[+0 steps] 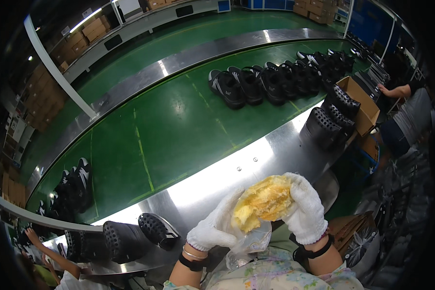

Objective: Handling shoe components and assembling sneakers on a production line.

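Steel tabletop (270, 150) beside green belt (169, 125); at the tabletop's near side, left hand (216, 223) and right hand (305, 209) fingers grasp yellow bread-like piece (265, 199), clear bag (257, 240) below it; looks torn open, plenty left.

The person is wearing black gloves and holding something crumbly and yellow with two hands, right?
Not quite: the head view shows that the gloves are white, not black. The left hand and right hand do hold something crumbly and yellow.
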Tool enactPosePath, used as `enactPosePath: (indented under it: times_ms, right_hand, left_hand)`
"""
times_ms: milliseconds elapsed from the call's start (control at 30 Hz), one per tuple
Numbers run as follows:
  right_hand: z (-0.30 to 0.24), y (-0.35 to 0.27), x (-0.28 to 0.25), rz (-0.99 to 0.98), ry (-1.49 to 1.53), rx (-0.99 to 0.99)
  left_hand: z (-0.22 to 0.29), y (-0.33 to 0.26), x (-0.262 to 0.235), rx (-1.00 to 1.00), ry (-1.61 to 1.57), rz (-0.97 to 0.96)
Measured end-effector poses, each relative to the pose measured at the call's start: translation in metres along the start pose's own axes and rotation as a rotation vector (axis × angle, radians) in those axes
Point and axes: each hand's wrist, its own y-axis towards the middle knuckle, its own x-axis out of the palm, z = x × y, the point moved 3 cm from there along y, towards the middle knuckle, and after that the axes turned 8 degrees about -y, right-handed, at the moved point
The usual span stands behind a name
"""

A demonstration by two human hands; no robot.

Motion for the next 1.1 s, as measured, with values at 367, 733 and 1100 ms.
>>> enactPosePath:
  times_ms: [367, 733, 1100]
  right_hand:
    - [-0.011, -0.011, 0.002, 0.058, -0.579, -0.191]
    - [-0.027, 0.001, 0.005, -0.244, -0.677, -0.017]
    - [-0.02, 0.009, 0.005, -0.593, -1.152, -0.257]
  left_hand:
    - [0.006, -0.006, -0.002, 0.029, -0.003, 0.27]
    - [0.007, -0.011, 0.001, -0.013, 0.018, 0.22]
    - [0.004, -0.01, -0.001, -0.065, -0.01, 0.138]
